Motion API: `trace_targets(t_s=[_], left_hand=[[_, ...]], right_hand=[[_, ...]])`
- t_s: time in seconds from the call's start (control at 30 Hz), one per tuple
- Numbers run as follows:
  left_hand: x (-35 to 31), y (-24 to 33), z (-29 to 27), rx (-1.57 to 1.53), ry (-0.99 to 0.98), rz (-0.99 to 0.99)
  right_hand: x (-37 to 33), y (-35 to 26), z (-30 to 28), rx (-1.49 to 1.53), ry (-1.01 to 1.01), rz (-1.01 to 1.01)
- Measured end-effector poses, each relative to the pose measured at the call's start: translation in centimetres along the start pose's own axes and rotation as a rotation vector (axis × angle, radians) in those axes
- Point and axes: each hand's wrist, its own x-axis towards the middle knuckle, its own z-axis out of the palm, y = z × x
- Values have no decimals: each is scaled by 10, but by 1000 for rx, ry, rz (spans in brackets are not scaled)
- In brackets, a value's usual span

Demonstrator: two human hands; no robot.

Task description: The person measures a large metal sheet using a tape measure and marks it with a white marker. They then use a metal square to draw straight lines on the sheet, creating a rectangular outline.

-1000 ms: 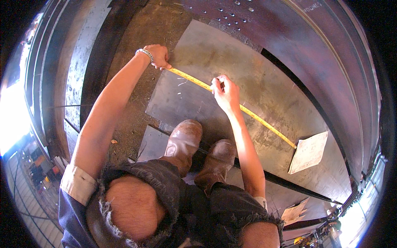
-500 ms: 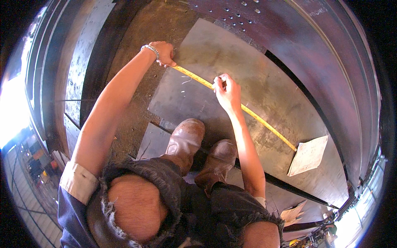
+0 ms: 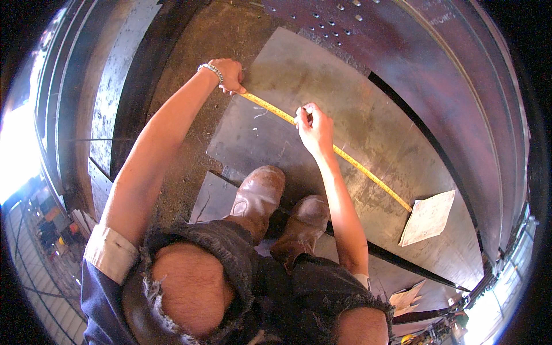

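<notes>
A yellow tape measure (image 3: 374,179) lies stretched slantwise over a grey steel plate (image 3: 368,103). At the plate's left edge my left hand (image 3: 230,75), with a chain bracelet at its wrist, is closed on the tape's upper-left end. My right hand (image 3: 315,127) rests over the middle of the tape, fingers curled in a pinch; whatever they grip is too small or hidden to name. Pale scratch-like marks show on the plate just left of that hand. The tape's far end reaches a sheet of paper (image 3: 428,217) lying at the plate's right.
My brown boots (image 3: 260,187) stand at the plate's near side. A large dark reddish steel piece with holes (image 3: 414,52) borders the far side. Dirt ground (image 3: 184,115) and dark steel beams (image 3: 109,109) lie to the left. Another piece of paper (image 3: 407,298) lies near right.
My right hand has shifted very slightly to the left along the tape. Left hand, tape and paper look almost the same.
</notes>
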Motion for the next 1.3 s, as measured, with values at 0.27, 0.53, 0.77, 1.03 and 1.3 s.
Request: trace_targets(t_s=[0.27, 0.53, 0.77, 1.03, 1.3], left_hand=[[-2, -1, 2, -13, 28, -3], [-1, 0, 1, -14, 22, 5], [2, 2, 1, 3, 3, -3], [1, 0, 2, 17, 38, 0], [3, -6, 4, -12, 33, 35]], right_hand=[[2, -6, 5, -5, -18, 4], [4, 0, 8, -29, -18, -20], [4, -3, 5, -19, -14, -24], [9, -8, 10, -5, -38, -1], [25, -18, 11, 147, -159, 197]])
